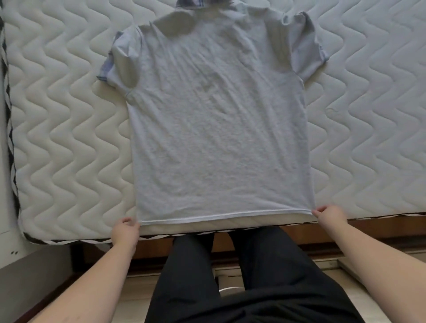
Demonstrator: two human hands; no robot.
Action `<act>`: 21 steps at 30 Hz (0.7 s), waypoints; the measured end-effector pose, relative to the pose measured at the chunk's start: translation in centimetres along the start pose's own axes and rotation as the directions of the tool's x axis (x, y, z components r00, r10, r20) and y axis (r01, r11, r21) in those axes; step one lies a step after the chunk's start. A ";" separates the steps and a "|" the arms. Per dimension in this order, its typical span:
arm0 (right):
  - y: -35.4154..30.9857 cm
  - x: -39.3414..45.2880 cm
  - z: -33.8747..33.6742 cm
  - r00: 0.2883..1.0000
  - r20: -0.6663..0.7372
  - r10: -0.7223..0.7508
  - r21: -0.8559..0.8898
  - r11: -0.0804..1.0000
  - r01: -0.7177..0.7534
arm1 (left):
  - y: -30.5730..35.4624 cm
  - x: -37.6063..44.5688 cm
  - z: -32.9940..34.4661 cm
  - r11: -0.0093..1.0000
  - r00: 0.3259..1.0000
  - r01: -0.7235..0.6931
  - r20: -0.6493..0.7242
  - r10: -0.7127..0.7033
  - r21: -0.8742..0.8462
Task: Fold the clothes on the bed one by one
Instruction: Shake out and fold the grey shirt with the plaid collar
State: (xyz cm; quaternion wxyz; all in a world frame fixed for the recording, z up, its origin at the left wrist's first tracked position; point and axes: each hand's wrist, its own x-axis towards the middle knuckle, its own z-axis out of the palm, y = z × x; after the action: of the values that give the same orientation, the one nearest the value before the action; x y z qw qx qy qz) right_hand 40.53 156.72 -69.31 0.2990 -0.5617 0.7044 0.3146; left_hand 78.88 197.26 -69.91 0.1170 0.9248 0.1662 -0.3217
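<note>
Pinching the hem of the shirt [216, 129], I hold one bottom corner in my left hand [125, 231] and the other in my right hand [329, 214], fingers closed on the cloth. From my head view, the shirt lies flat on the mattress [64, 129], hem at the near edge. Its long axis runs straight away from me, collar at the far side. Both hands are equally near. I count one shirt, two short sleeves.

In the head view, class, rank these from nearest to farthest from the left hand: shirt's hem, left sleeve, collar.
From the left hand:
1. Hem, pinched at its near-left corner.
2. Left sleeve, far left.
3. Collar, top edge, farthest.
</note>
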 end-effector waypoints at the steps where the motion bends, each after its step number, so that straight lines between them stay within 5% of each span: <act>1: -0.4 0.0 0.0 1.000 -0.009 0.011 0.014 1.000 -0.011 | 1.0 -0.4 -0.1 0.999 0.999 -0.025 -0.046 0.027 0.038; 5: -2.9 0.3 -0.6 0.992 -0.119 0.036 0.163 0.987 -0.016 | 6.7 -1.9 0.0 0.952 0.947 -0.256 -0.154 0.282 0.166; 9: -7.1 1.3 -2.4 0.968 -0.252 -0.008 0.258 0.963 0.075 | 14.9 -3.2 2.0 0.851 0.853 -0.504 -0.070 0.517 0.152; 16: -16.1 4.6 -7.0 0.913 -0.336 -0.231 0.382 0.853 0.356 | 30.7 -4.9 6.9 0.511 0.537 -0.833 0.089 0.839 0.211; 21: -21.7 7.4 -10.5 0.871 -0.375 -0.317 0.469 0.746 0.473 | 40.2 -5.8 10.8 0.286 0.353 -0.912 0.207 0.912 0.294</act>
State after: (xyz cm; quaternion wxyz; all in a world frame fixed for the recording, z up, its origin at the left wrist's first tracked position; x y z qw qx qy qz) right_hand 59.64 140.37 -70.81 0.4076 -0.6273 0.6616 -0.0509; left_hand 83.96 155.57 -70.13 0.1077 0.8578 -0.4513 -0.2213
